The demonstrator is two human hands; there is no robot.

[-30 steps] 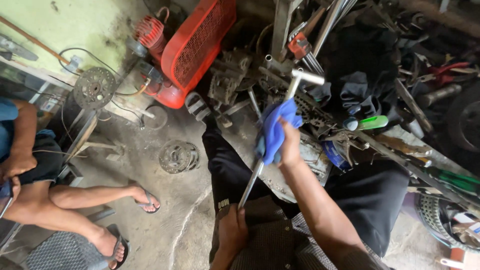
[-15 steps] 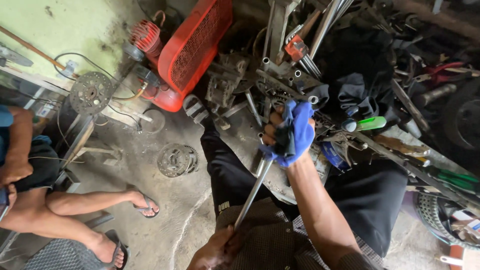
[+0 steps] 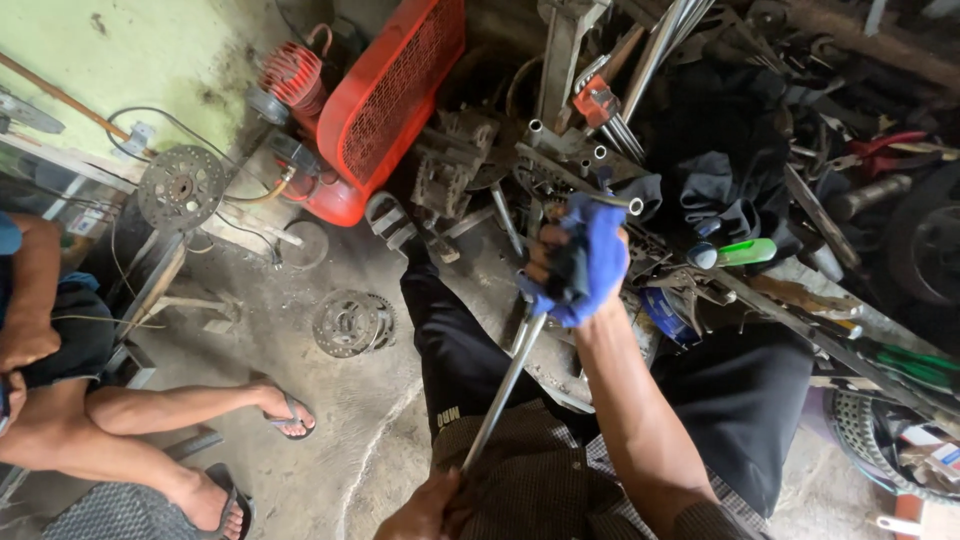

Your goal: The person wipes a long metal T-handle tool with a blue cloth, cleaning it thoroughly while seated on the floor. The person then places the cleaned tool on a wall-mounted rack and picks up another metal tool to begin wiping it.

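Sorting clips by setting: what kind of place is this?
Most likely a small repair workshop: a red air compressor, brake discs on the concrete floor, and metal parts and tools heaped on a bench.

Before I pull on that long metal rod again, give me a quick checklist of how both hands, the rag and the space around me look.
1. Right hand wrapped on the upper rod through the blue rag: ok.
2. Left hand on the lower end of the metal rod: ok, partly cut off by the frame.
3. Rod's top end seated in the parts pile: cannot tell.
4. Seated person's sandalled foot apart from the rod: ok.
5. Floor near the knees: not ok, loose sprocket lying there.
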